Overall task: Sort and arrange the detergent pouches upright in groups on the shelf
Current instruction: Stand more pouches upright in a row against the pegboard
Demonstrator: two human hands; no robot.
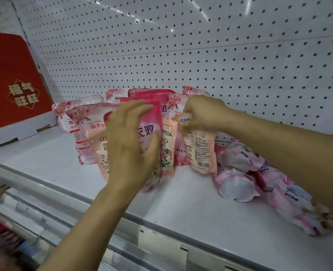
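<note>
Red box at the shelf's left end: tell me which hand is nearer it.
Left. The left hand grips an upright pouch mid-shelf, closer to the red box; the right hand is farther right.

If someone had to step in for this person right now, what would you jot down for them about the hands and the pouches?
Left hand: wrapped around the front pink pouch, steadying it upright.
Right hand: pinching the top of the peach pouch, barcode side facing out, its base at the shelf.
Done: a standing group of pouches sits mid-shelf, against the pegboard.
Left: set the peach pouch down with its kind, then stand up the fallen pouches lying in a heap on the right.
</note>
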